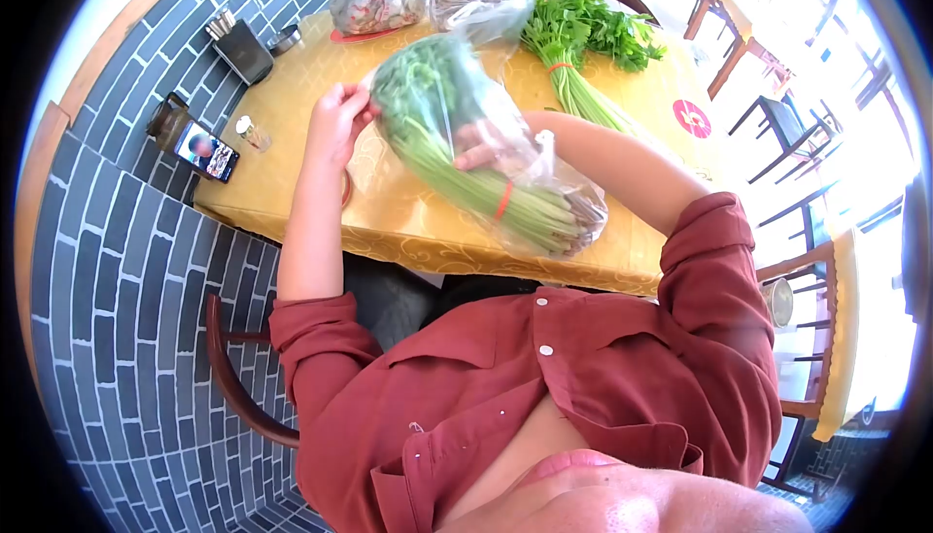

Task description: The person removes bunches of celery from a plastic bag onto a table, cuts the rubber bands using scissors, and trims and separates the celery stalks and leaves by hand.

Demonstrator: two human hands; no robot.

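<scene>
Red shirt [593, 368] nearest; left fingers [361, 103] pinch bagged celery [428, 159] at its leafy end, right fingers [476, 155] curl around its middle; surface [282, 183] below it, brick wall [146, 319] leftward.

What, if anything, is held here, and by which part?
A bunch of greens in a clear bag: the left hand appears to pinch the bag's edge at the leafy end; the right hand holds the stalks around their middle.
</scene>
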